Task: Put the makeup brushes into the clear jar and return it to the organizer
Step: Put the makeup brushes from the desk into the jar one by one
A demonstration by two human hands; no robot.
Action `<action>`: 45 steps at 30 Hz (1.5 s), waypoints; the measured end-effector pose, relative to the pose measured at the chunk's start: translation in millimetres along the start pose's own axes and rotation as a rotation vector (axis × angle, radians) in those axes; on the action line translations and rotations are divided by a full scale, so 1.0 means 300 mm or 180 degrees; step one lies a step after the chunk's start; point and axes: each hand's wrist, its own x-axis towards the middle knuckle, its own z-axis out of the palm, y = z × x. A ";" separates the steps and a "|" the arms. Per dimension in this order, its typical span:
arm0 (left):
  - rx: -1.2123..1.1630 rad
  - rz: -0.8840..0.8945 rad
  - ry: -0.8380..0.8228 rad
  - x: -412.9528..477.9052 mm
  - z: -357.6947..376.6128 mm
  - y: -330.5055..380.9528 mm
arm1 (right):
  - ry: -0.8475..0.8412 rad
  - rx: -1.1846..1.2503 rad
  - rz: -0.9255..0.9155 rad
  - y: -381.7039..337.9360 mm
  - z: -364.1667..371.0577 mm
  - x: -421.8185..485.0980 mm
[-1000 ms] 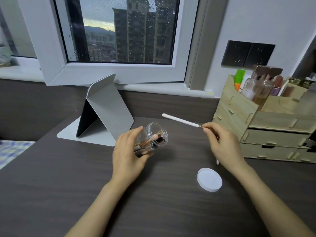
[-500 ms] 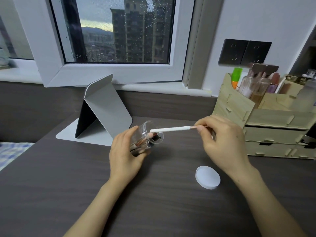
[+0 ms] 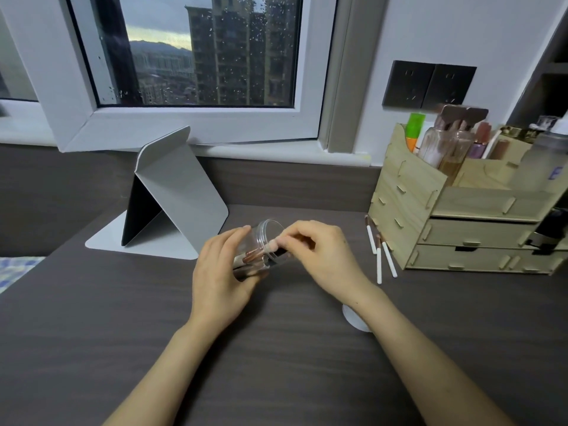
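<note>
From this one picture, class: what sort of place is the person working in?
Probably a bedroom dressing table: a wooden organizer holding cosmetic bottles, a folding stand mirror, and patterned bedding at the left edge.

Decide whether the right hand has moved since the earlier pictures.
Yes. The right hand has moved left, away from the wooden organizer, and is now at the mouth of the clear jar.

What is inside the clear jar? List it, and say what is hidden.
Inside the tilted clear jar lie several makeup brushes with rose-gold ferrules. The left hand covers its base, and the right hand covers part of its mouth, so the count stays unclear.
</note>
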 end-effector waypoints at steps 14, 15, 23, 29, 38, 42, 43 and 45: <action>0.0027 -0.0043 -0.0068 0.004 0.003 0.010 | 0.0231 -0.2445 0.2449 0.425 -0.176 -0.015; 0.0022 -0.0045 -0.0073 0.004 0.002 0.010 | 0.0271 -0.2359 0.2515 0.432 -0.175 -0.011; -0.0004 -0.0017 -0.0082 0.004 -0.004 0.014 | 0.1296 -0.1308 0.2132 0.305 -0.219 -0.031; -0.0051 0.0015 -0.0035 -0.002 -0.006 0.024 | 0.1131 0.2143 0.1033 -0.006 -0.184 -0.068; -0.0190 -0.0016 -0.0029 -0.011 -0.022 0.044 | 0.0468 0.0811 0.0479 -0.033 -0.016 -0.022; -0.0217 -0.0138 0.0005 -0.008 -0.020 0.047 | 0.0333 0.0911 0.0566 -0.002 -0.015 -0.025; -0.0197 -0.0163 -0.0002 -0.008 -0.019 0.047 | 0.0257 0.1182 0.0654 0.006 -0.025 -0.028; -0.0139 -0.0215 -0.0026 -0.006 -0.019 0.044 | 0.0350 0.1635 0.0845 0.036 -0.058 -0.035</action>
